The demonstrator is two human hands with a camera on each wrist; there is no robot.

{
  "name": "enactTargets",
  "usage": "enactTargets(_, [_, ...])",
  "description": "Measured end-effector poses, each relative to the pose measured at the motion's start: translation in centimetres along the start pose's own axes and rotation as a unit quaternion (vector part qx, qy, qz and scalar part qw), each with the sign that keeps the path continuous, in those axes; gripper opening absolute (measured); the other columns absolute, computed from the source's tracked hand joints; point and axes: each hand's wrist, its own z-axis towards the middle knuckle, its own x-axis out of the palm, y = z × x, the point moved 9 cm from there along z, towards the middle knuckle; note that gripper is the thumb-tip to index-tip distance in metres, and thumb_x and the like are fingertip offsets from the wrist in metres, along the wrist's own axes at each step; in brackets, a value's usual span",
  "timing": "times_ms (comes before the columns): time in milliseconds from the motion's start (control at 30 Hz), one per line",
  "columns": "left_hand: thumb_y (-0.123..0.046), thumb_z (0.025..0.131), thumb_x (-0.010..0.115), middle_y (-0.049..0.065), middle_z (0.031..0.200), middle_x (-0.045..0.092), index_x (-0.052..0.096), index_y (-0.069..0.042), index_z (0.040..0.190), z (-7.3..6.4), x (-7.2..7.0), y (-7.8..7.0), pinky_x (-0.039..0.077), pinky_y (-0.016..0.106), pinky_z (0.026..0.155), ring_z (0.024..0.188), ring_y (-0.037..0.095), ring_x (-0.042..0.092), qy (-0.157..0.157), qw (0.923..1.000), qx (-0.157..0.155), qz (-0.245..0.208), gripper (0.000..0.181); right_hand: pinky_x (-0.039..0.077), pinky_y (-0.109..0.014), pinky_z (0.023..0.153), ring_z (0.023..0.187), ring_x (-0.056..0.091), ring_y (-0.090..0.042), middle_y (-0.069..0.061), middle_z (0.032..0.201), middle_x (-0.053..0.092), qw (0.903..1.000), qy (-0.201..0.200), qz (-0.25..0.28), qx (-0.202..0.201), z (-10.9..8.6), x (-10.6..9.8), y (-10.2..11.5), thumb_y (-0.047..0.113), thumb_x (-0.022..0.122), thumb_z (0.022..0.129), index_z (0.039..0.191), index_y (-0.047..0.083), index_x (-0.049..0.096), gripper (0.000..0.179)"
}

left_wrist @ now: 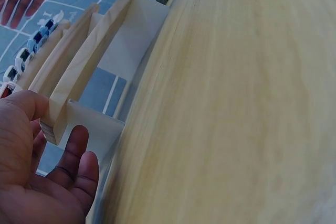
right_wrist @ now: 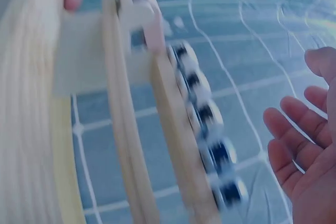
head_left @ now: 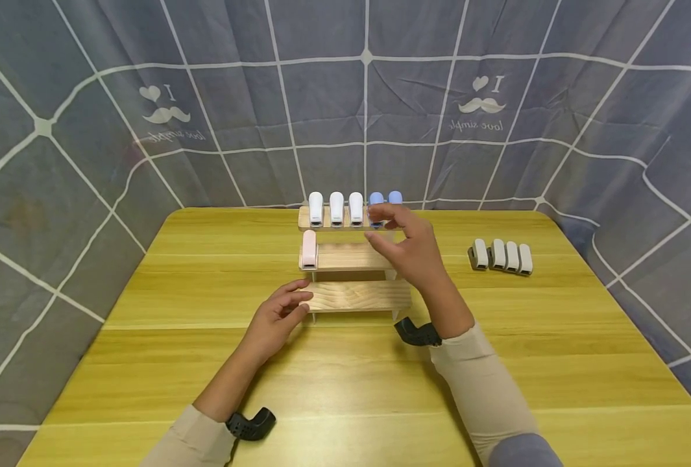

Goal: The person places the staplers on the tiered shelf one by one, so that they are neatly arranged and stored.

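- While the stand (head_left: pixel 359 296) is gripped by the left hand (head_left: pixel 275 324), white staplers (head_left: pixel 336 209) are borne above.
- The right hand (head_left: pixel 412 250) is spread near blue staplers (head_left: pixel 395 197).

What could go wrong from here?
1. The right hand hovers near the blue staplers on the top shelf; a careless sweep might knock one over.
2. The left hand touches the left end of the bottom shelf; a push could shift it.
3. The pink stapler sits at the middle shelf's left end; a bump might drop it.
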Motion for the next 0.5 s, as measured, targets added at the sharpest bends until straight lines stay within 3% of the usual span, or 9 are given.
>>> enactTargets(100, [-0.015, 0.099, 0.063, -0.002, 0.145, 0.051, 0.070, -0.005, 0.121, 0.0, 0.1, 0.0, 0.048, 0.031, 0.091, 0.121, 0.022, 0.055, 0.002, 1.0000, 0.002, 0.001, 0.025, 0.049, -0.042, 0.082, 0.100, 0.065, -0.026, -0.016, 0.109, 0.070, 0.9997, -0.022, -0.008, 0.005, -0.2, -1.8, -1.0, -0.002, 0.075, 0.086, 0.114, -0.004, 0.067, 0.029])
enactTargets(300, [-0.014, 0.099, 0.063, -0.001, 0.145, 0.051, 0.070, -0.004, 0.121, 0.0, 0.1, -0.1, 0.048, 0.030, 0.091, 0.119, 0.022, 0.056, 0.002, 1.0000, 0.004, 0.000, 0.025, 0.047, -0.045, 0.087, 0.107, 0.062, -0.027, -0.015, 0.115, 0.068, 0.9946, -0.052, -0.041, 0.080, -0.9, -4.7, -4.2, 0.003, 0.072, 0.090, 0.118, -0.003, 0.068, 0.029])
enactTargets(400, [-0.015, 0.099, 0.063, -0.001, 0.145, 0.051, 0.070, -0.004, 0.121, 0.0, 0.1, -0.1, 0.048, 0.029, 0.091, 0.120, 0.022, 0.055, 0.002, 1.0000, 0.007, -0.001, 0.025, 0.046, -0.047, 0.091, 0.113, 0.060, -0.028, -0.015, 0.122, 0.065, 0.9895, -0.041, -0.049, 0.130, -1.4, -5.5, -6.4, 0.008, 0.071, 0.092, 0.124, 0.000, 0.065, 0.033])
enactTargets(500, [-0.014, 0.099, 0.063, -0.001, 0.144, 0.052, 0.070, -0.004, 0.120, 0.0, 0.0, 0.0, 0.047, 0.030, 0.091, 0.121, 0.022, 0.055, 0.000, 1.0000, 0.004, -0.002, 0.024, 0.045, -0.050, 0.096, 0.120, 0.055, -0.030, -0.015, 0.130, 0.060, 0.9804, -0.005, -0.055, 0.189, -2.2, -5.5, -8.9, 0.013, 0.069, 0.094, 0.131, 0.001, 0.061, 0.040])
